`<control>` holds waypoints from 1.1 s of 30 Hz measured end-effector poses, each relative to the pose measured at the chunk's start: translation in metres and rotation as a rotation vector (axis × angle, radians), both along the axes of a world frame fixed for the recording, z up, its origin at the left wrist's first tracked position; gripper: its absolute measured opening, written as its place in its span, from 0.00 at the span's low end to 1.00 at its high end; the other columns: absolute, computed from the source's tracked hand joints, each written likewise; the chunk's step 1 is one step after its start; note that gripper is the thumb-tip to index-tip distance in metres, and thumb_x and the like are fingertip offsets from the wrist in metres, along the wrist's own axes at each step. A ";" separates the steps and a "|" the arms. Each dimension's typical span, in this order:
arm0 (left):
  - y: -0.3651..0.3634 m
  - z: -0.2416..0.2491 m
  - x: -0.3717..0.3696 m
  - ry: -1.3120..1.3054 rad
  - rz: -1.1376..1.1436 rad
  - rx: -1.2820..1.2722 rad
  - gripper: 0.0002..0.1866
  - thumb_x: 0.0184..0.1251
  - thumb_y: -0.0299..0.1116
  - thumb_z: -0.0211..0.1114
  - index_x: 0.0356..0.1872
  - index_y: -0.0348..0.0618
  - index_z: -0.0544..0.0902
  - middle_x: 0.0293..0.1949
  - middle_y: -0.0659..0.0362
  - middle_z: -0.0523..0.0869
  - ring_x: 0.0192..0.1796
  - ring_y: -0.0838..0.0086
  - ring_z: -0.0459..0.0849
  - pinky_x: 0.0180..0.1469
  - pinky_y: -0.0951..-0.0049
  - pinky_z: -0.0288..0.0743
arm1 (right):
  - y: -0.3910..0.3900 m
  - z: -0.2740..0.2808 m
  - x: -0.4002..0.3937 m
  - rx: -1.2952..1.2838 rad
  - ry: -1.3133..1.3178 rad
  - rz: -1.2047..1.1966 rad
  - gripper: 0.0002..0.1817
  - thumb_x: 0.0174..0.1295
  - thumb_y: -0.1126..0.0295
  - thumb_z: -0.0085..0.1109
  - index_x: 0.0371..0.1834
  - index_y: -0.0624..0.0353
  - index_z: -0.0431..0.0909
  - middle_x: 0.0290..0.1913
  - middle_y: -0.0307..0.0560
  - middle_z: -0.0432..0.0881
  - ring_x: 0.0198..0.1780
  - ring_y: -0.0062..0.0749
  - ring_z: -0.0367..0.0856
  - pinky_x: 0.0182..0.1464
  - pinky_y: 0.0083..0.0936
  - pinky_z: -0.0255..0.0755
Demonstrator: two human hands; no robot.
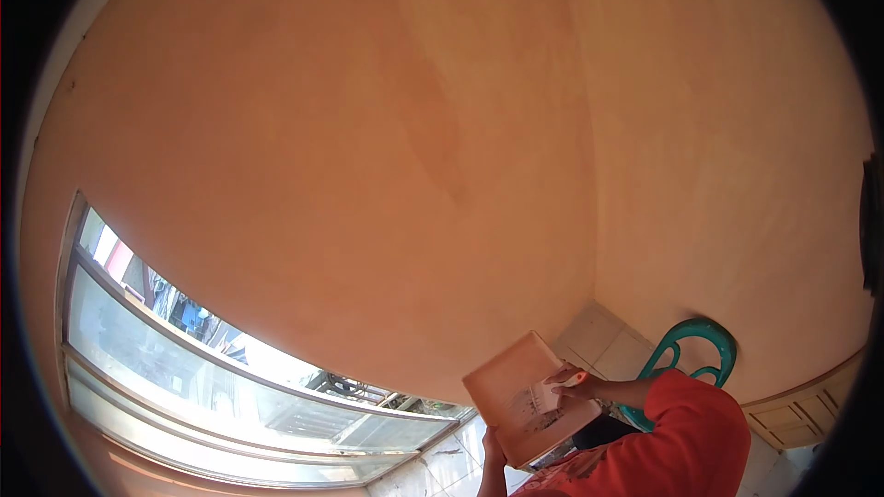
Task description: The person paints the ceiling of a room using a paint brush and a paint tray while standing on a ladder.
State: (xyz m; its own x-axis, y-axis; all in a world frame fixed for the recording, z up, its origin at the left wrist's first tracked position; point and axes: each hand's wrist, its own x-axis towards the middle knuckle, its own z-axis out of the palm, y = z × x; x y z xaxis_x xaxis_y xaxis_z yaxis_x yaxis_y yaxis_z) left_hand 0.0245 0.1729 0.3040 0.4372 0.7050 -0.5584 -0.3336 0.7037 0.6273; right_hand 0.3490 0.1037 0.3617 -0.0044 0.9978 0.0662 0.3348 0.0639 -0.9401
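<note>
In the head view, low and right of centre, my left hand (494, 450) is closed on the near left edge of an orange-pink paint tray (502, 375). The tray is tilted towards me, with dark smears on its inner floor. My right hand (577, 387) is wrapped round a wide paintbrush (545, 397), whose orange handle end shows above the fingers. Its pale, paint-coated head lies over the smeared part of the tray.
A peach-painted wall (368, 129) fills most of the view and meets another wall at a corner on the right. A long window (230, 387) runs along the lower left. Behind my right arm stands a green plastic chair (721, 340). A wooden panelled piece (799, 421) is at lower right, above pale floor tiles (599, 336).
</note>
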 end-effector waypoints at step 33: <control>-0.019 -0.004 0.005 0.214 0.169 0.239 0.28 0.73 0.47 0.61 0.61 0.32 0.75 0.54 0.51 0.83 0.54 0.61 0.84 0.55 0.63 0.80 | -0.015 0.077 -0.037 0.003 0.202 -0.424 0.11 0.68 0.64 0.62 0.45 0.60 0.85 0.41 0.42 0.88 0.43 0.27 0.86 0.48 0.23 0.77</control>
State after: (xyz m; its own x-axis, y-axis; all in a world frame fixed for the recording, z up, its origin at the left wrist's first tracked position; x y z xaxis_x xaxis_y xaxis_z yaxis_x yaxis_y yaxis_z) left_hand 0.0296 0.1541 0.2995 0.1941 0.8793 -0.4349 -0.2763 0.4744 0.8358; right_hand 0.3119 0.0885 0.4386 0.4172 0.9084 0.0264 0.1419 -0.0364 -0.9892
